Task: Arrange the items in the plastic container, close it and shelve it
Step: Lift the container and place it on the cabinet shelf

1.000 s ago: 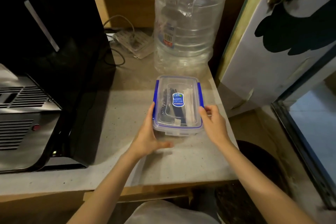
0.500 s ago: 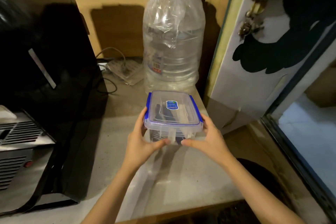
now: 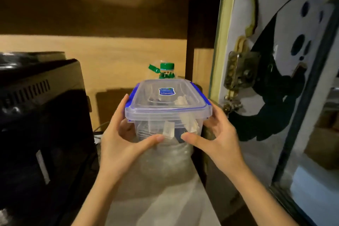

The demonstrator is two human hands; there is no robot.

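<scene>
Head view: left hand [image 3: 119, 145], right hand [image 3: 218, 141] clasping closed plastic container [image 3: 165, 108].

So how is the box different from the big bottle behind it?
The box is flat-topped with blue clips; the bottle is round with a green cap. The box is held up by the left hand and right hand; the bottle is not held. The box sits in front, hiding most of the bottle. Both are clear plastic.

Plastic container [image 3: 167, 108] held in air between left hand [image 3: 121, 145] and right hand [image 3: 218, 137], lid [image 3: 166, 97] on top, items inside. Water bottle [image 3: 166, 70] directly behind and below container. Black appliance [image 3: 42, 115] left. Door with panda picture [image 3: 286, 79] right. Shelf board [image 3: 102, 2] overhead.
</scene>
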